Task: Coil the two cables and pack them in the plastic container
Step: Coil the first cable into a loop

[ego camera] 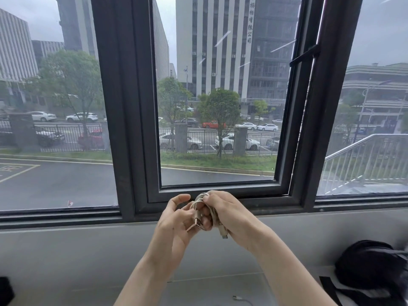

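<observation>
Both hands are raised in front of the window. A white cable (202,200) is wound into a small coil between them. My right hand (229,214) grips the coil, fingers curled round it, and one plug (223,233) hangs below the palm. My left hand (174,219) pinches the other plug end (197,221) of the same cable with thumb and fingertips. A second white cable (239,298) lies on the grey surface below, only its plug and a short length showing. No plastic container is in view.
A dark window frame (132,107) and grey sill (88,244) stand straight ahead. A black bag (373,270) with straps lies at the lower right. A dark object (5,291) sits at the lower left edge.
</observation>
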Motion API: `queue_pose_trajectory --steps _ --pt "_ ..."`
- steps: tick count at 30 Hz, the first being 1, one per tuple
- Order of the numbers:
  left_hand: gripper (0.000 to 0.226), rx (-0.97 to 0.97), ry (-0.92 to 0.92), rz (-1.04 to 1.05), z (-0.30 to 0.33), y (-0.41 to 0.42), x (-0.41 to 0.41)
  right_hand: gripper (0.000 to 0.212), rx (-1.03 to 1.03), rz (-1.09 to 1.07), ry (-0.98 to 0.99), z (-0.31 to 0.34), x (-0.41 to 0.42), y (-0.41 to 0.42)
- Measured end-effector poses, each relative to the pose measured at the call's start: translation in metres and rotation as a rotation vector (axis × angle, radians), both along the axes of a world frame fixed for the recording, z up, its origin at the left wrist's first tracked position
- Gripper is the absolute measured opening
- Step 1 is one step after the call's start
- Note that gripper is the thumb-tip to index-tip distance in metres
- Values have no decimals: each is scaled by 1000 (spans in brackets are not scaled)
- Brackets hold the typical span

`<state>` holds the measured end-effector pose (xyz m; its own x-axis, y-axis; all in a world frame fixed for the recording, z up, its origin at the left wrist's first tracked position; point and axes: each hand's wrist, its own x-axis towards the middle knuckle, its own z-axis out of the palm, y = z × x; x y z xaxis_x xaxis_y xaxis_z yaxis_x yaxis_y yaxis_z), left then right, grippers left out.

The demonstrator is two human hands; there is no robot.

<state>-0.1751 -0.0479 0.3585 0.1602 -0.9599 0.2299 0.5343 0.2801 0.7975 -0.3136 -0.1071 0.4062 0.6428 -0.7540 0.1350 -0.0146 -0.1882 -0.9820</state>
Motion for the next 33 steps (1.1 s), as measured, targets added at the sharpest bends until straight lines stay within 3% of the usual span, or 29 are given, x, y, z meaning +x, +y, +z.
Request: queue_pose_trajectory --steps 3,5,13,19,22,25,33 --pt "60 -22 -353 110 1 1 -1 35 -55 -37 65 -2 1 -1" --pt "61 -14 -492 203 3 1 -2 34 -56 -62 76 -4 0 -2" --pt "39 -114 -642 287 1 5 4 45 16 -35 15 -1 -4 -5" --pt "22 -171 -788 463 2 6 2 34 16 -23 4 -3 -7 -10" --pt "21 -165 -799 548 1 8 5 33 -32 27 41 -3 -12 -10" --pt "25 -158 -777 607 4 10 10 16 -100 64 56 -5 -14 -11" --pt "27 -135 -518 609 -1 11 24 19 49 -61 -2 -12 -11 -14"
